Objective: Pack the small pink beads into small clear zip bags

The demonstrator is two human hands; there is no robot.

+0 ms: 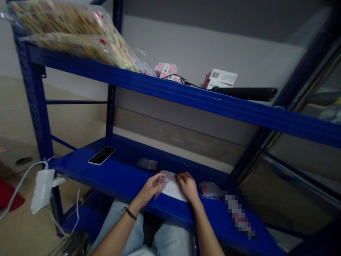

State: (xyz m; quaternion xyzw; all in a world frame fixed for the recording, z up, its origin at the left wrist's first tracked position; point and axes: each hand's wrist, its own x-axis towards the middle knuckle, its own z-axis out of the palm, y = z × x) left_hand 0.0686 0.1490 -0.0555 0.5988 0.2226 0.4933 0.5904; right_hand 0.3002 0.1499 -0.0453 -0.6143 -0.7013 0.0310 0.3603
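My left hand (153, 186) is curled around a small clear plastic bag (163, 180) with a pinkish tint, at the left end of a white sheet (173, 190). The sheet lies on the blue shelf near its front edge. At the sheet's right side, the fingers of my right hand (188, 185) are bent together over small dark pink pieces (175, 178). Whether one of these is between the fingertips is too small to tell. Just right of that hand lies a clear bag (210, 190) with pink-red pieces inside.
A stack of small clear bags (147, 163) lies behind my left hand, with a phone (102, 155) farther left. A white power strip (42, 190) hangs at the left post. The upper shelf beam (170, 90) crosses above, carrying filled bags (69, 35), pink boxes (166, 71) and a black cylinder (246, 93).
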